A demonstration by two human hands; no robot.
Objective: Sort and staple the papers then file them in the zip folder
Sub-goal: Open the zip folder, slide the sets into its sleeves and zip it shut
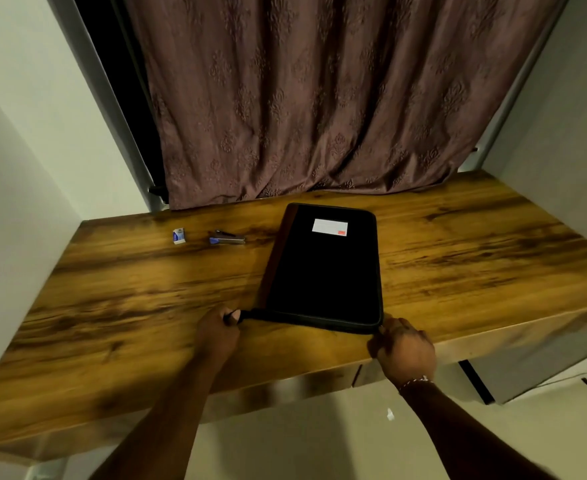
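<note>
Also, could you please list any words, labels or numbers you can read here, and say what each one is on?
White label on the black folder: faint lines and a red patch, too blurred to read.
Small white box on the table: blue print, too small to read.
Stapler: no marking that can be made out.
Nothing here can be quoted.
</note>
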